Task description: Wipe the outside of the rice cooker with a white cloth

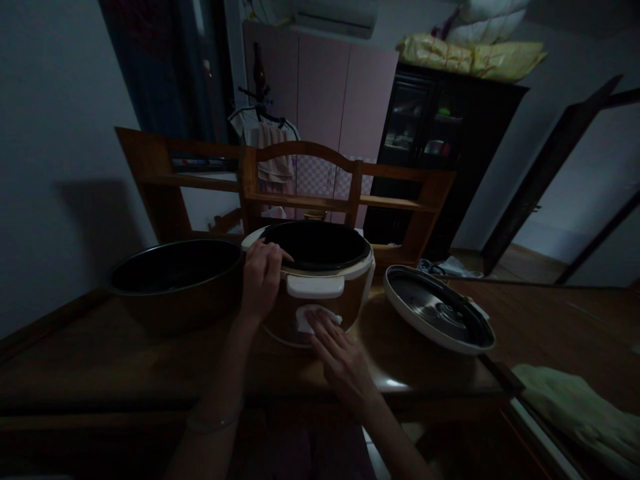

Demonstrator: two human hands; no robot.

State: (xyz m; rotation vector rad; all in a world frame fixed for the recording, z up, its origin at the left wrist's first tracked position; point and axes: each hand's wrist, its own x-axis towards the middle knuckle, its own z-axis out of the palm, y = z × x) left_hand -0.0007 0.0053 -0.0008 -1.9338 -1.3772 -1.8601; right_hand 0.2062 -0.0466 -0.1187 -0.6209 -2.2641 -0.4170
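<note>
Passable from above into the rice cooker (pixel 315 287), and across the tabletop (pixel 374 327) between it and the lid (pixel 440 310); obstructed at left by the dark pot (pixel 173 303), behind by the wooden shelf (pixel 355 190).

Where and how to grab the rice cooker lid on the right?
I'd pinch the near right rim of the lid, coming from the front with the right hand. It lies tilted, inside up, with that pale raised edge exposed toward the person; the rice cooker stands to its left. Any knob or handle on the underside is hidden.
</note>
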